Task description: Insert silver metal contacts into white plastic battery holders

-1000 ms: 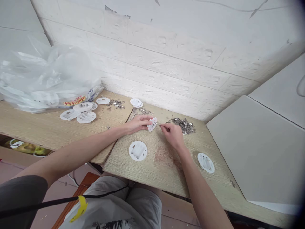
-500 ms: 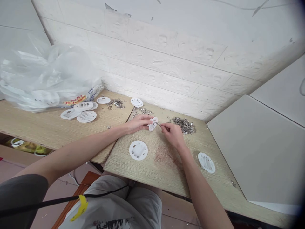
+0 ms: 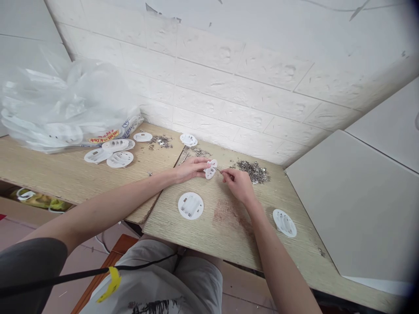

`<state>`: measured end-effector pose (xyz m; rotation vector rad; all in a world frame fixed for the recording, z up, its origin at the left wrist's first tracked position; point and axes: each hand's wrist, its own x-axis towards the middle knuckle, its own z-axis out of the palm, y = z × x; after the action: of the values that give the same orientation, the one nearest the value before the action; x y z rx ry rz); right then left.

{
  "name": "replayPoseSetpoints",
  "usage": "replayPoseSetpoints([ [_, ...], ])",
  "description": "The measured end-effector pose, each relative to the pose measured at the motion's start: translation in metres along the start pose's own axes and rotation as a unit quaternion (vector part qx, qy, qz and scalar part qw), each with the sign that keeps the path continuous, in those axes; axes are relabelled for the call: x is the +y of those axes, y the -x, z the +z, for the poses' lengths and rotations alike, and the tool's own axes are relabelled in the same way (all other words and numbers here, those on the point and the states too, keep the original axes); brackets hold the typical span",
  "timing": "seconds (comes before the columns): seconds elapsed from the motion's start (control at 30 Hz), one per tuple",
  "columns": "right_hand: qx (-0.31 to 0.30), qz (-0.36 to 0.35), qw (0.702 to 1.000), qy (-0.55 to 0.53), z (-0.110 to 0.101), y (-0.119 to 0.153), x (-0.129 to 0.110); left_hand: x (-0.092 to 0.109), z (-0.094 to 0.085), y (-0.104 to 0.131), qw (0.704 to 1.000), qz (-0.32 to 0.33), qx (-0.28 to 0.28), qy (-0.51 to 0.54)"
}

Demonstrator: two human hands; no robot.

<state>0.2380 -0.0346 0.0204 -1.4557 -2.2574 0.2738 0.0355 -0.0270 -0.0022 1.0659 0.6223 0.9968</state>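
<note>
My left hand (image 3: 194, 168) is closed on the edge of a round white plastic battery-holder plate (image 3: 211, 170), tilted up off the table. Fingers of my right hand (image 3: 238, 182) pinch a thin, dark metal tool (image 3: 219, 170), its tip at the plate's face; its exact kind is too small to make out. Just behind my right hand lies a heap of small metal contact pieces (image 3: 253, 172). Nearer to me, another white battery-holder plate (image 3: 190, 206) lies flat on the table.
One more white plate (image 3: 284, 223) lies at the right, another (image 3: 188, 139) by the wall. Several plates (image 3: 120, 159) are stacked at the left, beside a big clear plastic bag (image 3: 68, 104). Loose metal bits (image 3: 161, 141) lie near them. A pale panel (image 3: 356, 205) bounds the right side.
Almost nothing differs. Both hands keep their hold, with the tool tip still at the plate; the whole view has shifted very slightly.
</note>
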Motion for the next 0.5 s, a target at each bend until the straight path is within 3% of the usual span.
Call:
replayPoseSetpoints([
  [0.5, 0.003, 0.006, 1.0, 0.015, -0.002, 0.0008, -0.0012, 0.0011, 0.0007, 0.001, 1.0, 0.001, 0.003, -0.001],
])
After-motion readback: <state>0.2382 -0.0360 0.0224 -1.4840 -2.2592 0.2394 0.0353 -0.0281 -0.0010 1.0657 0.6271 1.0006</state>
